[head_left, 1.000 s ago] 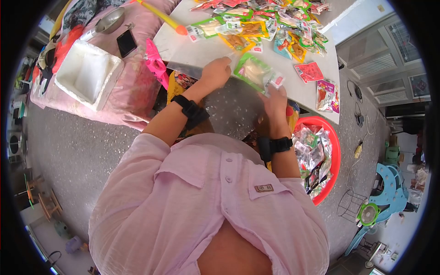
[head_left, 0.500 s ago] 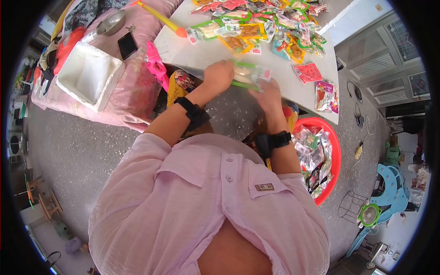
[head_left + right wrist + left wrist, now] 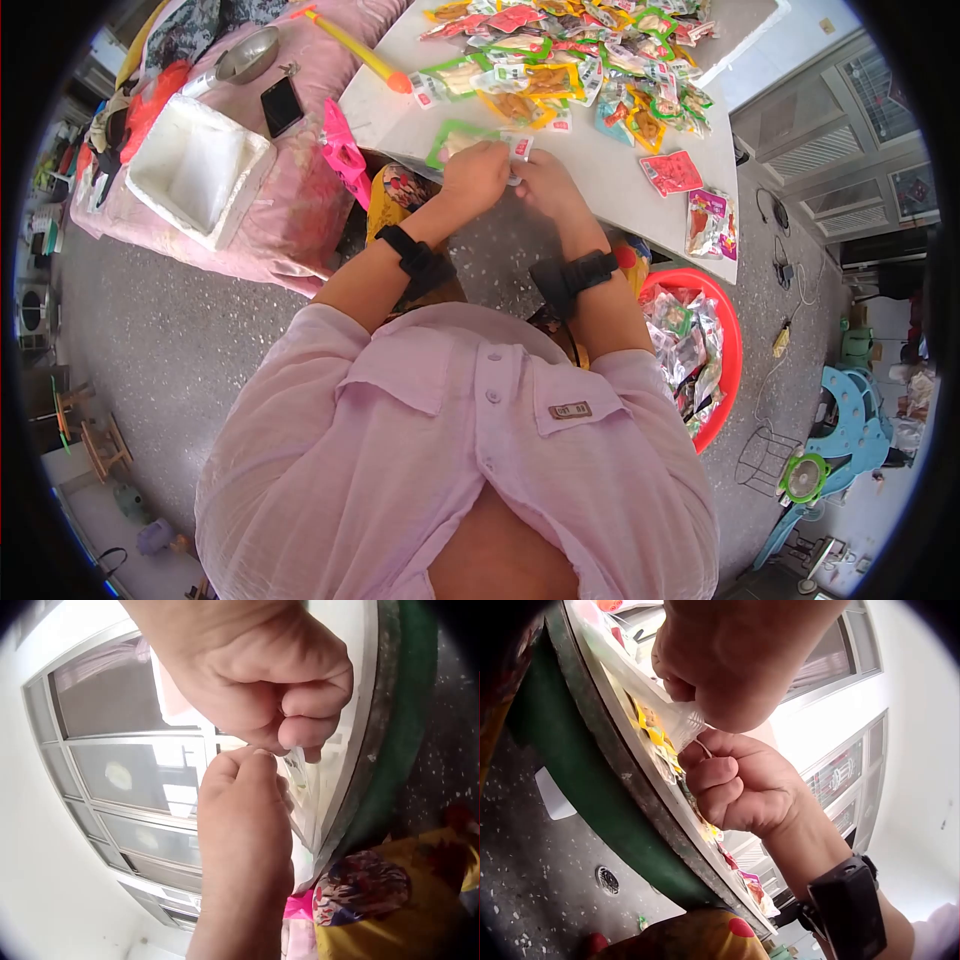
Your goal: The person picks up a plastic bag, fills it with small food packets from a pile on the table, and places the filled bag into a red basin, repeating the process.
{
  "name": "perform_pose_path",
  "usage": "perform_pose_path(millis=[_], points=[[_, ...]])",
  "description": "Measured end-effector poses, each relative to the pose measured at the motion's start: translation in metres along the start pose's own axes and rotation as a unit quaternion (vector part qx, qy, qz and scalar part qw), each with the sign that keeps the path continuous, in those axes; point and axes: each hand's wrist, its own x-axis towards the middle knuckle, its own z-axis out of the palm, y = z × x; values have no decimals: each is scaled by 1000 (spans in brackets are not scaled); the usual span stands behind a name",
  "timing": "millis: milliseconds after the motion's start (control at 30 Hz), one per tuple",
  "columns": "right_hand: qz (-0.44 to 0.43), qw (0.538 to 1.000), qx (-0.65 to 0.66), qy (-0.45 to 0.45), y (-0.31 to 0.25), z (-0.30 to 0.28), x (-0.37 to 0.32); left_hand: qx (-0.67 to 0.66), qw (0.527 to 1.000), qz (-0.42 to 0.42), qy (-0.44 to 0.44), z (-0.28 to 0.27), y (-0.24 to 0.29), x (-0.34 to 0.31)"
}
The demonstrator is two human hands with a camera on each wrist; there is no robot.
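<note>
A clear packet with green edges is held over the near edge of the white table. My left hand grips its gathered plastic, and my right hand pinches the end beside it, the two hands almost touching. In the left wrist view, the plastic stretches from the left hand to the curled fingers of the right hand. The right wrist view has the left hand against the right hand, with a strip of film below their fingers.
Many colourful packets lie heaped across the table. A red packet and a purple one lie at its right. A red basin of packets stands on the floor; a white foam box and phone rest on pink cloth.
The packet has moved left, from between the spread hands to behind the left hand. My right hand has come left, close against the left one, its fingers now curled at the packet's end.
</note>
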Motion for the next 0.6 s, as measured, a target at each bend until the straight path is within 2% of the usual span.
perform_pose_path(millis=[100, 200, 300, 400, 467, 500, 533, 600], points=[[-5, 994, -109, -2, -6, -3, 7, 6, 1000, 8, -10, -3, 1, 3], [18, 993, 114, 31, -5, 0, 12, 12, 1000, -5, -11, -4, -1, 4], [2, 957, 290, 29, -2, 13, 15, 15, 1000, -21, 9, 0, -12, 6], [-17, 958, 285, 13, -4, 5, 11, -7, 998, -54, 11, 4, -24, 5], [-100, 984, 78, 125, 12, -19, 32, -17, 998, -53, 11, 7, -26, 2], [-139, 974, -27, 180, 19, -33, 43, -14, 999, -52, 3, 10, -28, -1], [-128, 955, -143, 228, 21, -47, 53, -11, 999, -51, -5, 14, -30, -3], [-102, 871, -365, 314, 16, -65, 62, 1, 998, -58, -25, 15, -29, -2]])
